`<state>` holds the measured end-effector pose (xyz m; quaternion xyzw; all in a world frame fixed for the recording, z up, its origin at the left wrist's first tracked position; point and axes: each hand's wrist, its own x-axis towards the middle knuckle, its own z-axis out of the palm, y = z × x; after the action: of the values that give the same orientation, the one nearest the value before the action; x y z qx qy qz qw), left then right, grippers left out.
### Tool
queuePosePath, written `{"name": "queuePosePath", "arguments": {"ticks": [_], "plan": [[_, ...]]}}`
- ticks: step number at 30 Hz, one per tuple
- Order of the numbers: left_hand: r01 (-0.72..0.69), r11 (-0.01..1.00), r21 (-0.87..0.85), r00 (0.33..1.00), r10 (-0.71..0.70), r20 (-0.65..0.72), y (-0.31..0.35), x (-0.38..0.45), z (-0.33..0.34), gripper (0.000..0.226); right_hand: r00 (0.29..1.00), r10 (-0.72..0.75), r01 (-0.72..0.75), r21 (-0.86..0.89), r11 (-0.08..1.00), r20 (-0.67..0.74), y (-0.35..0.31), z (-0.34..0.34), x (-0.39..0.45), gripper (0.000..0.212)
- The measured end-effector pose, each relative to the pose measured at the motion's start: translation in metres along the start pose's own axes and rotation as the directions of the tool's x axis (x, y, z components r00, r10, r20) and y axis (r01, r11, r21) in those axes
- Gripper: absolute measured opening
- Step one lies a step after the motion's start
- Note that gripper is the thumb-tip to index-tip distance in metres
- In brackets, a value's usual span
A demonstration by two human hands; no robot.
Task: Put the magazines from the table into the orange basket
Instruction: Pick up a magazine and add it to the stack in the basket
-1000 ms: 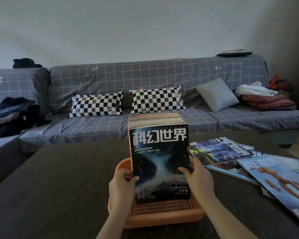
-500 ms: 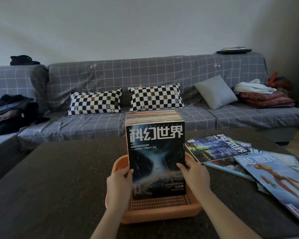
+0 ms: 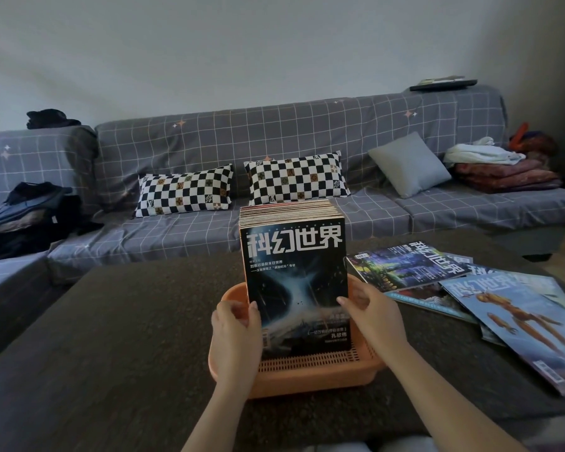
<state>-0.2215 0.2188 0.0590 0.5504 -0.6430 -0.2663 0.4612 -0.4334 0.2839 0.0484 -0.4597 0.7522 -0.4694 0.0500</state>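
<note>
Head view: orange perforated plastic basket (image 3: pixel 310 375) sits on the dark brown bench (image 3: pixel 111 337), centre frame. A thick stack of glossy magazines (image 3: pixel 294 282) stands upright inside it, spines down, front cover black with white Chinese title and a blue-white burst graphic.

Left hand (image 3: pixel 234 331) is at the stack's left edge, thumb on the front cover, fingers (image 3: pixel 253 316) wrapped round the side: grasping the stack. Right hand (image 3: pixel 377 318) is at the right edge, thumb tip touching the cover, other fingers curled behind the stack's side; also gripping it. Both forearms come in from the bottom of frame.

Loose magazines (image 3: pixel 470 288) lie flat on the bench to the right of the basket, overlapping in a fan: one dark cover with a city scene, one light blue cover with an orange figure nearest the bench edge, more partly hidden below.

Behind the bench: grey grid-pattern sofa (image 3: pixel 274 141) with two black-and-white checked cushions (image 3: pixel 242 187), one plain grey cushion (image 3: pixel 408 164), folded textiles at right.
</note>
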Motion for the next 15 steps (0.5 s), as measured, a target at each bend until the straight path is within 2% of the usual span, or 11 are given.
{"name": "queuePosePath", "arguments": {"ticks": [5,8,11,15], "plan": [[-0.080,0.995,-0.060,0.968,0.092,0.233,0.021,-0.016,0.019,0.011,1.000,0.020,-0.021,-0.053,0.998,-0.020,0.004,-0.018,-0.017,0.047],[-0.091,0.992,-0.086,0.938,0.114,0.326,0.041,-0.026,0.038,0.007,0.999,0.050,-0.051,-0.044,0.998,-0.015,0.010,-0.034,-0.024,0.045],[-0.102,0.991,-0.087,0.901,0.129,0.414,0.063,-0.036,0.064,0.005,0.993,0.087,-0.088,-0.003,0.996,-0.083,0.019,-0.055,-0.026,0.040],[-0.116,0.985,-0.130,0.842,0.167,0.513,0.091,-0.053,0.104,0.008,0.978,0.133,-0.143,-0.049,0.989,-0.160,0.044,-0.087,-0.032,0.038]]}}
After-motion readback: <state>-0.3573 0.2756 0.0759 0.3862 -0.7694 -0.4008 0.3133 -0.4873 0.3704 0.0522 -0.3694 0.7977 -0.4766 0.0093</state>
